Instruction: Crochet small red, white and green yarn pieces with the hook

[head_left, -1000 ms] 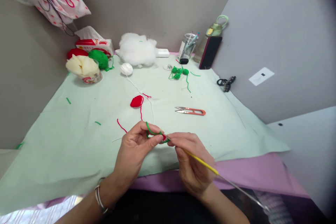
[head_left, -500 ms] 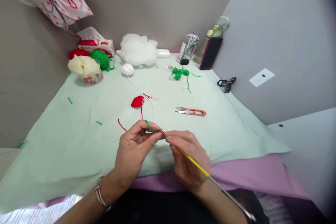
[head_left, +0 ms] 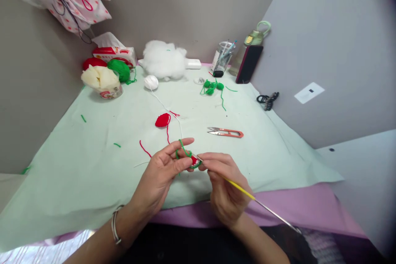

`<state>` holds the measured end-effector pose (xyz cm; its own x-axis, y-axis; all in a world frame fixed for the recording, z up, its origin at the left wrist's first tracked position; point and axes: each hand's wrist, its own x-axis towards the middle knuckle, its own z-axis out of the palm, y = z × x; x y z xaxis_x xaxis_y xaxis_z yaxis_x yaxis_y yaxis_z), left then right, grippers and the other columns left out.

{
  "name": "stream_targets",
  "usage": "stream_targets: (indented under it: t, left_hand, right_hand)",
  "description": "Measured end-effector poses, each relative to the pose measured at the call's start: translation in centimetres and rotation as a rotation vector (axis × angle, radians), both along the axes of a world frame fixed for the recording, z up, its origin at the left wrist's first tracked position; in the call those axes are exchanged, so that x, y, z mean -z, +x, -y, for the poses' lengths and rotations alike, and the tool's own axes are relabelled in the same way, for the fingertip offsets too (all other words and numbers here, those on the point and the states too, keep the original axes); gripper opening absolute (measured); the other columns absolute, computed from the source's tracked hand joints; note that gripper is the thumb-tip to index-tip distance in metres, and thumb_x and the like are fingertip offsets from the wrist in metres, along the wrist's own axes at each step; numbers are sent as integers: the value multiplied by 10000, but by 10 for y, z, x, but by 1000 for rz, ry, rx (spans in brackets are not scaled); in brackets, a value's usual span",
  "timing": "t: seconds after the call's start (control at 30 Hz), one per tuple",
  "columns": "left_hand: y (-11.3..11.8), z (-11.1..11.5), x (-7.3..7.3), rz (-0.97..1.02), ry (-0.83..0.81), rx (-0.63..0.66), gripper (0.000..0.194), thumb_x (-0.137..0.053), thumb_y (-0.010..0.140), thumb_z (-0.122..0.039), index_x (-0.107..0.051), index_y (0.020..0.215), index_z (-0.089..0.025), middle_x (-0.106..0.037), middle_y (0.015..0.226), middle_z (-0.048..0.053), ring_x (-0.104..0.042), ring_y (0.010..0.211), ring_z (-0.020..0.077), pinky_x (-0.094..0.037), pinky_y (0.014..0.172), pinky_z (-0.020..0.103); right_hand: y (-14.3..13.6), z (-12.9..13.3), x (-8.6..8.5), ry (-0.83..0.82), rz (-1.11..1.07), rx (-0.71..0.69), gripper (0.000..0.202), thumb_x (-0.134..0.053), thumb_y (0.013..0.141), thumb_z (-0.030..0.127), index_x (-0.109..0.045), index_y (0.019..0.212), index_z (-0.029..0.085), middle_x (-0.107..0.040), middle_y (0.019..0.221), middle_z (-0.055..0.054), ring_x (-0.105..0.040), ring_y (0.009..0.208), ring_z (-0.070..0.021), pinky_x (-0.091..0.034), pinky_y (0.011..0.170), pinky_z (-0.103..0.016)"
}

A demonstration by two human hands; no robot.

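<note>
Pinching the small red, white and green crocheted piece (head_left: 194,161) below the frame's centre, the left hand (head_left: 162,168) also carries green yarn (head_left: 183,147) over its extended index finger, while the right hand (head_left: 228,187) grips the yellow-handled hook (head_left: 240,190), its tip at the piece's upper edge. A loop could slip off if that yarn slackens or the hook backs out too far; a tip pushed in carelessly could split the strands.

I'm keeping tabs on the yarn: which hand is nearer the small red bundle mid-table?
Left. The left hand is just this side of the red bundle; the right hand is farther, out to the right.
</note>
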<state>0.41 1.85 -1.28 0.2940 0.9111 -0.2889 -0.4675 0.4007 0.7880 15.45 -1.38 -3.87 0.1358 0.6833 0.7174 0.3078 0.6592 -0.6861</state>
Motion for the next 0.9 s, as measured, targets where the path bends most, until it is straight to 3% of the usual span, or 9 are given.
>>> stream_targets:
  t: [0.27,0.57,0.77,0.9]
  left_hand:
    - [1,4,4,-58,63,-53,400,-943,761,-277,-846,1149,-259,-652,777,-34,-611,734,110,-538,752,235]
    - [0,5,6,-64,66,-48,431,-925,786,-265,-815,1203,-282,-667,814,-35,-640,798,121,-522,829,251]
    - [0,6,8,-106,89,-79,462,-922,780,-259,-799,1224,-297,-698,871,-20,-643,867,147,-524,852,261]
    - [2,6,6,-99,81,-89,468,-924,769,-258,-799,1219,-278,-678,841,-26,-635,838,149,-526,836,268]
  right_hand:
    - [4,-7,-4,-19,-12,3,330,-572,994,31,-766,1150,248,-788,985,-56,-745,900,-187,-631,756,-332]
    - [5,-8,-5,-169,-160,-37,206,-580,1028,147,-764,1055,233,-766,908,-41,-699,748,-168,-607,678,-330]
    - [6,-5,-4,-184,-203,-66,216,-575,1030,141,-765,1067,236,-750,926,-42,-685,775,-166,-596,693,-325]
    - [5,-3,-3,-141,-119,-49,251,-573,1018,101,-765,1091,245,-765,940,-46,-704,845,-185,-606,740,-344]
